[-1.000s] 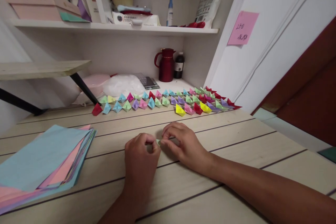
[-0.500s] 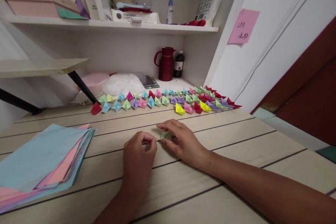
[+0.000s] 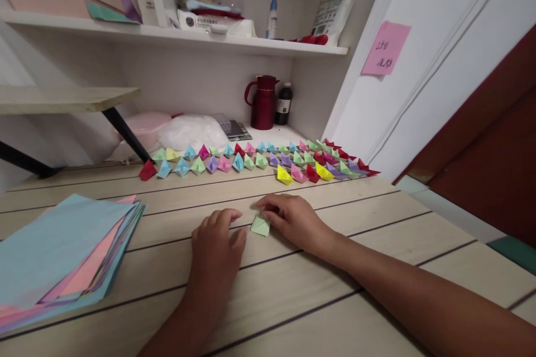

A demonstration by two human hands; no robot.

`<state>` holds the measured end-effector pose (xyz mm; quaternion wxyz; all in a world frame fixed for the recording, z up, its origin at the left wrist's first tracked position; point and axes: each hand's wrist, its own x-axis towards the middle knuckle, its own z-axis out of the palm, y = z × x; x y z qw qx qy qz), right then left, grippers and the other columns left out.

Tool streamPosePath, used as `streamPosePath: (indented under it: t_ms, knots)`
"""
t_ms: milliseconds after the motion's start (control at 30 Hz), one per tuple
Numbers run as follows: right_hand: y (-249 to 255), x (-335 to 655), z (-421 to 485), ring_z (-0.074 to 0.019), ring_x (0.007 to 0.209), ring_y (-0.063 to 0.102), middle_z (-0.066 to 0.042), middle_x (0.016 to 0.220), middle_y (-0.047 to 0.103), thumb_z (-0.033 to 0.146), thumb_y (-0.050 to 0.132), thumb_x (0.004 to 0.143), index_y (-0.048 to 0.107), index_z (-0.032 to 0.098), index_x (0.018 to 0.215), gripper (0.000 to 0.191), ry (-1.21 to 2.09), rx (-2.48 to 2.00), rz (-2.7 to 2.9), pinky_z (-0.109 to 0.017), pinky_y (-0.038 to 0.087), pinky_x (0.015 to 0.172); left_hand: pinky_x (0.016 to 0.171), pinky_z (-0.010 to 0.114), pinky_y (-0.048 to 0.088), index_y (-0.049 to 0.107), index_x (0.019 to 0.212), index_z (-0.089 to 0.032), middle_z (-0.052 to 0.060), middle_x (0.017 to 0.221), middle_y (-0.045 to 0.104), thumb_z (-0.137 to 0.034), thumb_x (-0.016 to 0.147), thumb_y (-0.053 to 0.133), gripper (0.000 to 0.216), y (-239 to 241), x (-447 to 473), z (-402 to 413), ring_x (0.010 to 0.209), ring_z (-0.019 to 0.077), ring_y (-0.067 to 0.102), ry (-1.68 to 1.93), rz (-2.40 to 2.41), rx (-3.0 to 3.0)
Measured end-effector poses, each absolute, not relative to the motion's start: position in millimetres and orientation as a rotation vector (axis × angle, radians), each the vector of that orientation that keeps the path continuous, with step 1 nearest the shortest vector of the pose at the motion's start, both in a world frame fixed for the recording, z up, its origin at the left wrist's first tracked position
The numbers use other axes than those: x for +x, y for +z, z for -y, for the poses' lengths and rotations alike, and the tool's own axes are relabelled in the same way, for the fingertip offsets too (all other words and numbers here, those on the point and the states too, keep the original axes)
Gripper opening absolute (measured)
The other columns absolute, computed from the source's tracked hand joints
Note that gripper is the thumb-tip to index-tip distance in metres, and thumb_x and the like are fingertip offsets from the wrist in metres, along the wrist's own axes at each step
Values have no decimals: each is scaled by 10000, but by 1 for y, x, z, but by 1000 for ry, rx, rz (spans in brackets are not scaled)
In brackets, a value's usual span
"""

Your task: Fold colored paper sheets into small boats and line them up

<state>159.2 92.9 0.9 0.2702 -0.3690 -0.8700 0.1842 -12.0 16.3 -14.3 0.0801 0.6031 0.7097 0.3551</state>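
Note:
A small folded square of light green paper (image 3: 260,226) lies at the middle of the wooden table, a crease line running across its face. My right hand (image 3: 298,222) is at its upper right, thumb and fingertips closed at the paper's far edge. Just left of the paper is my left hand (image 3: 218,242), thumb and fingers apart with nothing between them. Beyond both hands stand rows of small folded paper boats in many colours, among them a yellow boat (image 3: 285,174) and a red boat (image 3: 147,170).
A stack of coloured paper sheets (image 3: 71,245) lies at left. Behind the boats are a plastic bag (image 3: 192,133), a dark red jug (image 3: 263,103) and a dark bottle (image 3: 283,105). A shelf (image 3: 251,44) with boxes overhangs the back; a pink note (image 3: 386,49) sticks to the wall.
My left hand has opened its thumb and fingers. The green paper has shifted slightly toward me and turned, and more of it shows beside my right hand.

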Motion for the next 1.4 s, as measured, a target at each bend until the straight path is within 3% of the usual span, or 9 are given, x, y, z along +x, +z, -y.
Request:
streamPosePath:
  t_ms: [233, 533, 667, 833, 933, 1100, 1233, 1300, 1400]
  knots:
    - [4, 160, -91, -190, 906, 617, -38, 922, 701, 205, 653, 819, 703, 241, 1052, 240, 512, -938, 2462, -304, 462, 800, 898, 456, 368, 672, 972, -268, 39, 1080, 671, -337, 733, 701, 251, -14, -8, -13, 1021, 281, 576, 862, -2137, 1967]
    - [11, 166, -95, -226, 1063, 556, -69, 1080, 622, 130, 657, 795, 668, 247, 1117, 343, 558, -764, 2670, -358, 446, 911, 944, 457, 329, 639, 968, -270, 38, 1142, 651, -302, 693, 736, 293, -19, -3, -11, 1088, 278, 547, 796, -2126, 2093]
    - [16, 169, -97, -222, 1080, 539, -68, 1110, 606, 157, 693, 780, 677, 218, 1020, 248, 638, -709, 2695, -364, 427, 935, 940, 458, 338, 603, 935, -235, 44, 1098, 670, -279, 687, 736, 284, -15, 1, -8, 1053, 270, 570, 776, -2152, 2147]
    - [21, 174, -100, -219, 1077, 524, -68, 1114, 590, 170, 745, 732, 663, 179, 839, 135, 758, -701, 2721, -326, 422, 892, 1024, 503, 274, 576, 950, -215, 36, 995, 692, -211, 703, 701, 277, -12, 7, -3, 991, 253, 601, 754, -2184, 2242]
    - [24, 175, -99, -187, 968, 543, -49, 1016, 595, 175, 753, 715, 624, 173, 790, 149, 800, -726, 2732, -275, 428, 791, 1043, 516, 256, 574, 947, -207, 36, 976, 693, -190, 717, 664, 248, -11, 9, -1, 961, 250, 610, 728, -2183, 2298]
    - [30, 174, -90, -120, 721, 511, 22, 835, 574, 200, 774, 684, 587, 200, 914, 296, 924, -873, 2786, -220, 370, 619, 1049, 526, 246, 582, 933, -200, 40, 953, 691, -179, 731, 632, 209, -8, 12, -1, 955, 254, 613, 687, -2187, 2324]
    - [32, 173, -84, -157, 787, 522, 7, 881, 586, 348, 818, 644, 598, 220, 970, 413, 666, -971, 2806, -242, 339, 643, 1035, 512, 264, 595, 918, -212, 32, 974, 694, -174, 766, 609, 158, -6, 10, -2, 969, 243, 610, 720, -2170, 2261]
    - [32, 174, -84, -168, 827, 528, -7, 922, 583, 373, 809, 659, 613, 222, 941, 375, 606, -935, 2818, -244, 334, 658, 1001, 487, 308, 600, 870, -222, 24, 974, 694, -229, 811, 589, 60, -7, 6, -3, 979, 237, 608, 745, -2128, 2194]
    - [30, 175, -85, -158, 833, 535, -5, 920, 574, 340, 790, 692, 626, 222, 907, 295, 656, -872, 2822, -234, 338, 664, 983, 472, 332, 605, 875, -226, 46, 1102, 671, -371, 778, 661, 183, -11, 0, -5, 1079, 261, 577, 777, -2062, 2143]
